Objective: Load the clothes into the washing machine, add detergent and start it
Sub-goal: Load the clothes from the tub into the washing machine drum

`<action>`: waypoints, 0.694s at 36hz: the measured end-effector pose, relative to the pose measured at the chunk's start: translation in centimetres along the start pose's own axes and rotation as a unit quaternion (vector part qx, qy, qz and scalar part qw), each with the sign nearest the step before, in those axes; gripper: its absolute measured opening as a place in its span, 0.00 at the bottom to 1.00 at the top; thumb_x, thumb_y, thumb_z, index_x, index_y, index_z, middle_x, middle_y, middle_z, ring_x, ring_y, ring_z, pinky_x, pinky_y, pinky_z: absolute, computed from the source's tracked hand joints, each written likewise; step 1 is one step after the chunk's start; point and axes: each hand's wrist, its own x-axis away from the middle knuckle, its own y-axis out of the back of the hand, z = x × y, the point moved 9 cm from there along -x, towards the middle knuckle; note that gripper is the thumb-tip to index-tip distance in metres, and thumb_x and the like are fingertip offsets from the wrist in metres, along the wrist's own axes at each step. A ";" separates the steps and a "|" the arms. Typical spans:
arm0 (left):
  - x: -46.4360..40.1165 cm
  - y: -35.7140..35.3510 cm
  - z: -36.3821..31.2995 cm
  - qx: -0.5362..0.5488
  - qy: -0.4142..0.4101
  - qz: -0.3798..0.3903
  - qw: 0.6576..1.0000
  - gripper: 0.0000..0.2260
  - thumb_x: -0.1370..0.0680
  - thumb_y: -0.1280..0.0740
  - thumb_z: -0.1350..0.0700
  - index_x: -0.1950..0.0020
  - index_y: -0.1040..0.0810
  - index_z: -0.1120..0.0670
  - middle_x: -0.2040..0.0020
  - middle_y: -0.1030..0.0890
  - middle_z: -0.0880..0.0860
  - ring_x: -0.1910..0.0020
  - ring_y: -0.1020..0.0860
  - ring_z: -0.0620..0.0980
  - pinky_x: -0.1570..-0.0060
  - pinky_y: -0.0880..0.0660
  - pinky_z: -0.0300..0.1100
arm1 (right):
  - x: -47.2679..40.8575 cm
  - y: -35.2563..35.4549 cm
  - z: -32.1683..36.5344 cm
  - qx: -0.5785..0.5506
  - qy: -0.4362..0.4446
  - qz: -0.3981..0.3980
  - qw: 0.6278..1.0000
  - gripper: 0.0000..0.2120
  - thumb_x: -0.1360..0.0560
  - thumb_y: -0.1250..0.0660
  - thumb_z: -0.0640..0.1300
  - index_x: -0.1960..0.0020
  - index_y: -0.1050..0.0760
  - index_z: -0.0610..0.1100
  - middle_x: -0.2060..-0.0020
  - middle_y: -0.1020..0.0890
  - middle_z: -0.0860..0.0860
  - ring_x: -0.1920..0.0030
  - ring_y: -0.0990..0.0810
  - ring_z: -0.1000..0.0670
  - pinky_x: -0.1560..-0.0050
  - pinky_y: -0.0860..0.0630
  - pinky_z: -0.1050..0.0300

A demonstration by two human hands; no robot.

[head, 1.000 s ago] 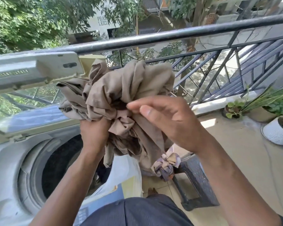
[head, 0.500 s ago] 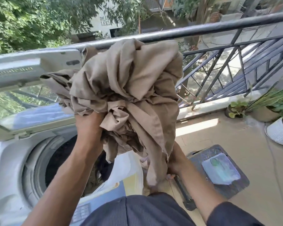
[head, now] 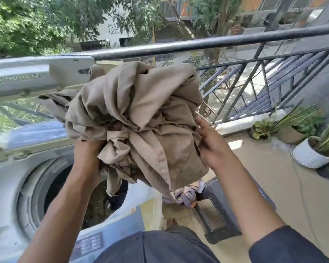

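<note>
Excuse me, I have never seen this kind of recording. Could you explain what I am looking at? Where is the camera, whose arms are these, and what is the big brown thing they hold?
The camera sits on a person's head and looks forward and down, so the two arms are that person's own. There is no robot. The left hand grips a bundle of beige clothes from below; the right hand supports its side with fairly straight fingers. Below on the left is a top-loading washing machine with its lid raised and its round drum open. A small bunched cloth lies beside a dark stool. Behind is a balcony railing, and potted plants stand on the right.
</note>
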 end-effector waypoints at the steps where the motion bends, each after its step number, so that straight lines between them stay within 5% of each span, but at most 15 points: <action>1: 0.0 0.6 0.2 -0.005 0.003 -0.017 1.000 0.33 0.45 0.32 0.40 0.44 0.26 0.55 0.61 0.30 0.59 0.65 0.33 0.53 0.67 0.38 0.43 | 0.3 -1.2 0.5 0.001 0.014 0.021 1.000 0.19 0.19 0.40 0.29 0.36 0.20 0.44 0.38 0.18 0.39 0.44 0.14 0.43 0.41 0.16 0.48; 3: 0.2 1.6 0.4 -0.005 0.005 -0.022 1.000 0.33 0.45 0.31 0.42 0.45 0.25 0.58 0.63 0.27 0.57 0.66 0.29 0.52 0.67 0.34 0.41 | 1.1 -3.4 0.6 0.030 0.030 0.051 0.998 0.16 0.17 0.37 0.35 0.34 0.19 0.46 0.38 0.16 0.40 0.42 0.14 0.43 0.43 0.16 0.48; 6: 0.5 3.3 0.5 0.005 -0.005 0.004 1.000 0.35 0.39 0.30 0.49 0.36 0.24 0.66 0.50 0.23 0.62 0.51 0.25 0.56 0.54 0.28 0.51 | 2.2 -6.3 -0.5 0.059 0.027 0.067 0.996 0.23 0.16 0.36 0.52 0.24 0.28 0.45 0.34 0.18 0.40 0.35 0.17 0.41 0.38 0.18 0.46; 8: 0.7 4.9 0.1 0.002 -0.022 0.018 1.000 0.38 0.39 0.28 0.49 0.32 0.26 0.67 0.46 0.24 0.63 0.48 0.26 0.57 0.53 0.27 0.52 | 3.2 -8.8 -0.9 0.051 0.037 0.103 0.993 0.23 0.16 0.38 0.58 0.27 0.23 0.46 0.34 0.18 0.42 0.34 0.18 0.42 0.37 0.20 0.46; 13: 0.1 11.5 1.6 -0.016 -0.014 0.014 1.000 0.30 0.31 0.23 0.63 0.31 0.28 0.66 0.50 0.16 0.54 0.51 0.19 0.48 0.52 0.19 0.41 | 5.1 -13.3 -3.0 0.064 0.069 0.192 0.977 0.22 0.14 0.46 0.57 0.36 0.16 0.52 0.36 0.16 0.49 0.34 0.18 0.49 0.38 0.20 0.55; 17: 0.4 16.3 1.9 -0.043 -0.027 -0.012 0.999 0.22 0.36 0.23 0.59 0.44 0.24 0.55 0.57 0.12 0.39 0.54 0.16 0.35 0.51 0.20 0.29 | 4.8 -15.6 -6.7 0.137 0.037 0.194 0.971 0.27 0.18 0.40 0.60 0.24 0.27 0.47 0.32 0.18 0.48 0.32 0.20 0.50 0.38 0.21 0.56; 19: 0.6 18.6 2.8 -0.088 -0.004 -0.042 0.995 0.16 0.32 0.30 0.64 0.45 0.23 0.56 0.49 0.13 0.45 0.43 0.17 0.47 0.54 0.21 0.29 | 4.5 -16.4 -9.0 0.171 0.009 0.190 0.967 0.37 0.23 0.31 0.61 0.21 0.32 0.42 0.34 0.17 0.47 0.34 0.18 0.49 0.40 0.20 0.57; 21: 1.4 20.9 4.0 -0.186 0.067 -0.067 0.978 0.05 0.23 0.30 0.68 0.52 0.25 0.61 0.41 0.18 0.62 0.37 0.21 0.59 0.68 0.26 0.27 | 4.1 -17.3 -11.3 0.192 -0.018 0.193 0.962 0.41 0.27 0.26 0.64 0.23 0.31 0.41 0.40 0.15 0.48 0.40 0.16 0.51 0.45 0.18 0.58; 23: 2.1 21.9 3.5 -0.239 0.034 -0.082 0.967 0.08 0.25 0.26 0.64 0.53 0.25 0.60 0.42 0.17 0.63 0.40 0.17 0.47 0.68 0.28 0.21 | 3.5 -17.8 -13.6 0.197 -0.041 0.190 0.961 0.36 0.26 0.28 0.64 0.26 0.28 0.43 0.45 0.13 0.49 0.45 0.13 0.52 0.51 0.17 0.59; 25: 2.5 20.3 1.2 -0.216 -0.085 -0.030 0.972 0.22 0.38 0.24 0.51 0.45 0.21 0.51 0.48 0.15 0.40 0.49 0.20 0.24 0.57 0.28 0.18 | 3.0 -17.9 -15.7 0.192 -0.065 0.186 0.961 0.32 0.24 0.32 0.63 0.27 0.27 0.45 0.47 0.12 0.49 0.47 0.13 0.52 0.53 0.17 0.60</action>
